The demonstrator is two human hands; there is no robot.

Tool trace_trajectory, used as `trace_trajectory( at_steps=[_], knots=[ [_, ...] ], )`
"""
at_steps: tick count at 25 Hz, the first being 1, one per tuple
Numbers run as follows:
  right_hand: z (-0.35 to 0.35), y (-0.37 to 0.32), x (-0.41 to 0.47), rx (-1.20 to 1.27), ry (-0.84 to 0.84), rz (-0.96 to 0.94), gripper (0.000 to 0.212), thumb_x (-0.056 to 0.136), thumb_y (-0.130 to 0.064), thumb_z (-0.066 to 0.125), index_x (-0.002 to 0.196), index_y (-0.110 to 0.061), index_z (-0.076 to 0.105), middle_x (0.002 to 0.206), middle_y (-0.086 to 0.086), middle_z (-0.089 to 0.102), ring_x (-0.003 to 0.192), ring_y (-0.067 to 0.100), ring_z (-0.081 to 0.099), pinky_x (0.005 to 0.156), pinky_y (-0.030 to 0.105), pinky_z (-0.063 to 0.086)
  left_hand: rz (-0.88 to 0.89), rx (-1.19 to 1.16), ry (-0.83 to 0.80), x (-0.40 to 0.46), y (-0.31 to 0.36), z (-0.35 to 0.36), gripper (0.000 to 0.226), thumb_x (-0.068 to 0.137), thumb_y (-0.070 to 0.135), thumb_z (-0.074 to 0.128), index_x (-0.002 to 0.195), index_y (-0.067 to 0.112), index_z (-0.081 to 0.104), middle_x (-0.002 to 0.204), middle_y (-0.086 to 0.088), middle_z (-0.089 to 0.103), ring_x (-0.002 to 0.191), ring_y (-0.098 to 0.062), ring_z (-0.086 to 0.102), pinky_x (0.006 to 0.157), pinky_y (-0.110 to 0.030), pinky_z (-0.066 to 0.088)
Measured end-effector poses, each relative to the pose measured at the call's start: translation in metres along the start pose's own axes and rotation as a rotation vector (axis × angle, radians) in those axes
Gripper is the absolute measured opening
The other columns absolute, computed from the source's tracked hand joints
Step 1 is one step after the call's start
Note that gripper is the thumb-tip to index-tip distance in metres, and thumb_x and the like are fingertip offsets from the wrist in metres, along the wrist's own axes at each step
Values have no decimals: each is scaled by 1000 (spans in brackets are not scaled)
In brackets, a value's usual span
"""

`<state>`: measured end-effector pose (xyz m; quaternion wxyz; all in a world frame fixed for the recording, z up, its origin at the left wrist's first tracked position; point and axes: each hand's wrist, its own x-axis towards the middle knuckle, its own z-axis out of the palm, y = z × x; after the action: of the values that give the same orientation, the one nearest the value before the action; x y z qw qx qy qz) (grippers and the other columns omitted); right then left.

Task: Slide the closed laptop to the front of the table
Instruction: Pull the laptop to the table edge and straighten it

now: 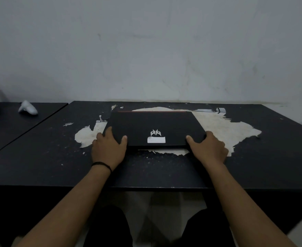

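A closed black laptop with a white logo and a white sticker on its lid lies flat in the middle of the dark table, over a patch of peeled surface. My left hand grips its near left corner, thumb on the lid. My right hand holds the near right corner the same way. A black band sits on my left wrist.
The table's front edge runs just below my wrists. A second dark table stands at the left with a white object on it. A grey wall rises right behind the tables. My knees show under the front edge.
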<state>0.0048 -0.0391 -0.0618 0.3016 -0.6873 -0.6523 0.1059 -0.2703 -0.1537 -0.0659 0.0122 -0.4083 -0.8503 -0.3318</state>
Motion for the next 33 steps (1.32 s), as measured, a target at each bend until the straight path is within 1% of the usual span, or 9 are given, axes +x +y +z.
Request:
trace_trajectory(
  at_steps=[5,8,11,13,19,23,26,28,33],
  knots=[
    [1,-1,1,186,11,2,79,74,-71,67,134,-21,55,133,8,63,122,34,57,104,49,42,-127,-73,-15,10,11,2,70,81,57,58,139,20,46,135,-17,57,125,-40,47,104,-46,38],
    [-10,2,-1,404,31,20,65,76,-55,78,129,-23,59,135,6,63,122,31,59,99,43,45,-217,-259,3,19,14,-11,60,79,40,69,131,14,56,130,-9,63,121,-36,54,102,-42,44],
    [-7,1,2,706,82,79,48,78,-39,81,119,-23,63,126,5,65,111,25,62,84,30,49,-527,-829,-12,40,7,-27,54,62,19,77,112,5,65,106,-9,69,83,-28,67,72,-38,58],
    [-4,-4,2,917,78,176,44,78,-31,82,117,-23,65,118,0,64,104,21,64,83,36,57,-609,-1025,-55,40,7,-33,32,77,9,73,106,10,60,104,-9,65,69,-18,59,53,-33,49],
    [-10,18,-22,994,41,249,44,81,-16,80,124,-15,67,120,2,66,102,22,67,84,43,61,-567,-1003,-135,-9,-2,-41,16,92,9,64,107,11,60,115,-9,63,102,-26,61,58,-32,53],
    [-16,31,-47,820,79,161,40,78,-34,79,116,-25,72,117,-7,68,108,22,68,89,48,59,-383,-839,-135,-45,-9,-39,24,94,19,63,116,9,64,115,-8,67,93,-27,69,60,-29,57],
    [-29,34,-68,771,98,109,40,77,-42,77,114,-28,73,109,-13,67,104,20,69,89,48,58,-272,-642,-65,-60,-15,-46,20,92,33,61,102,16,66,99,-7,73,72,-26,72,70,-39,62],
    [-38,35,-79,731,107,69,38,83,-38,75,117,-24,73,108,-11,67,105,15,66,94,40,54,-203,-459,-4,-68,-17,-50,30,90,43,58,100,16,66,95,-5,72,83,-30,70,80,-38,56],
    [-39,39,-93,594,162,4,33,88,-37,70,117,-21,71,118,1,69,108,15,62,89,26,43,-135,132,108,-84,-16,-53,59,90,59,42,111,8,62,111,-18,64,105,-41,57,76,-41,43]
  ],
)
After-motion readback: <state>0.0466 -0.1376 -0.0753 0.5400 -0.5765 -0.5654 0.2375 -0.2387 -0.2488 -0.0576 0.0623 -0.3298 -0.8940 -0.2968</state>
